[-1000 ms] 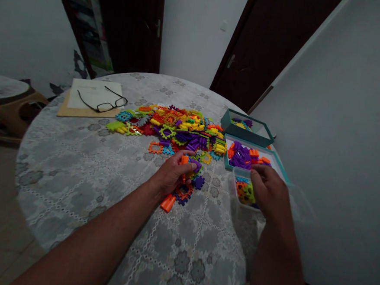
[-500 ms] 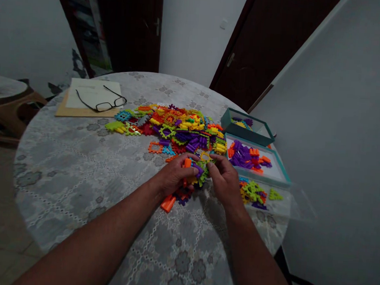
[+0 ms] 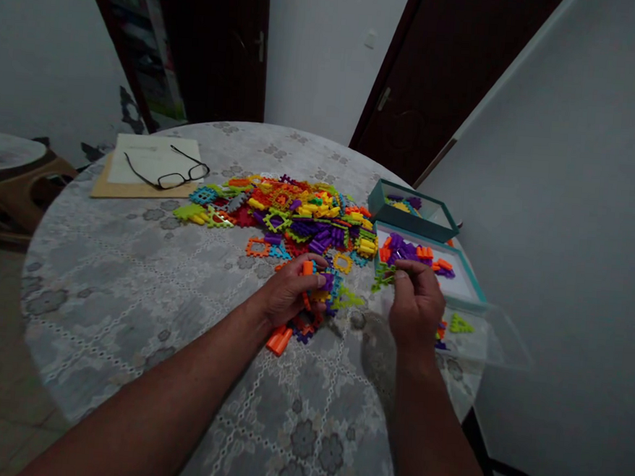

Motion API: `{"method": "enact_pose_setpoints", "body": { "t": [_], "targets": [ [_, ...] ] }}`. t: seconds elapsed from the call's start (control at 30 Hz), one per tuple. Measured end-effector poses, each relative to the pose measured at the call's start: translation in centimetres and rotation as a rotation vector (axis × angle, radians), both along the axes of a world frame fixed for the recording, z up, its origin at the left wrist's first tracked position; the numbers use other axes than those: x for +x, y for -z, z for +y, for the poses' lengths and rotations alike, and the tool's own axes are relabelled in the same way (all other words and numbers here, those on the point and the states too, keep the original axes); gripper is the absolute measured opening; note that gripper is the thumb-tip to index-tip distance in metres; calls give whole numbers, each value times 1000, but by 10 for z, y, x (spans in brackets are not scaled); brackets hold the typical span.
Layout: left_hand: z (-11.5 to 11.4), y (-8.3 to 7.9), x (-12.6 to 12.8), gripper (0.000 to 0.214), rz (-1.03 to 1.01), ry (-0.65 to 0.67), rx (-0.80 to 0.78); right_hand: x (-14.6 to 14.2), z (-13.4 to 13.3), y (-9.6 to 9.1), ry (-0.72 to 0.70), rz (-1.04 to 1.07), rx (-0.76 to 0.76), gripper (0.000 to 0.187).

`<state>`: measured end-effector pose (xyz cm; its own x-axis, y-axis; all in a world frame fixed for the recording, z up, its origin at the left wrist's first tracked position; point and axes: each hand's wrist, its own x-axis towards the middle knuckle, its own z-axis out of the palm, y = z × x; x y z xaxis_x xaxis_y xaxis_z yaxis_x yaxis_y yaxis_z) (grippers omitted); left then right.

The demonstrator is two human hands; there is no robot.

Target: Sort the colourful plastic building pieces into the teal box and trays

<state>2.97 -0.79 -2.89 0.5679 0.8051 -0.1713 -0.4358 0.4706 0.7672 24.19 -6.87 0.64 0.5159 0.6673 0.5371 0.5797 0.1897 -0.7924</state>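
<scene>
My left hand (image 3: 290, 292) is closed around a bunch of plastic building pieces (image 3: 328, 288) in orange, purple, yellow and blue. A lime green piece (image 3: 350, 297) sticks out at the right of this bunch. My right hand (image 3: 417, 303) pinches a green toothed building piece (image 3: 383, 277) between thumb and fingertips, held in the air just left of the white tray with a teal rim (image 3: 467, 276). Under and beside my left hand lie an orange connector (image 3: 279, 340) and a purple toothed piece (image 3: 305, 333). A yellow square frame piece (image 3: 342, 262) lies just beyond the bunch.
A large heap of mixed pieces (image 3: 297, 211) covers the table's middle. A dark teal box (image 3: 414, 219) stands behind the tray. At the right lie a green triangle piece (image 3: 460, 323) and a clear plastic sheet (image 3: 506, 342). Glasses (image 3: 172, 180) rest on papers (image 3: 154, 155) at the left.
My right hand has moved right, away from the left hand, with the green piece in its fingers. My left hand stays almost in place. The yellow square frame now shows fully.
</scene>
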Motion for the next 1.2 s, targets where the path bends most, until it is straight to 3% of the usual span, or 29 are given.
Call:
{"method": "enact_pose_setpoints", "body": {
  "t": [0.13,0.33,0.4,0.47,0.53,0.67,0.73,0.83,0.93,1.03,1.2],
  "targets": [
    [1,-3,0,48,10,-25,-17,41,-9,-8,173,-140,-53,19],
    [7,-2,-2,48,31,-88,-10,94,-20,-5,275,-454,-486,17],
    [7,-1,-2,48,53,-112,-15,97,-19,-5,310,-539,-481,17],
    [6,-1,-1,47,74,-126,-19,89,-18,-9,317,-568,-356,18],
    [5,-1,0,48,79,-126,-9,73,-22,-19,193,-517,-320,19],
    [5,-1,1,47,74,-131,-3,36,-54,-36,-422,-477,-660,17],
    [5,-1,1,47,80,-146,-12,23,-76,-35,-590,-519,-773,16],
    [7,-2,0,48,91,-169,-26,12,-107,-21,-616,-594,-847,28],
    [8,-1,0,49,93,-180,-24,9,-124,-3,-542,-633,-919,45],
    [9,0,1,50,100,-183,-12,9,-125,7,-489,-590,-969,47],
    [8,-2,1,51,117,-177,-15,8,-112,10,-546,-555,-960,55]
  ]
}}
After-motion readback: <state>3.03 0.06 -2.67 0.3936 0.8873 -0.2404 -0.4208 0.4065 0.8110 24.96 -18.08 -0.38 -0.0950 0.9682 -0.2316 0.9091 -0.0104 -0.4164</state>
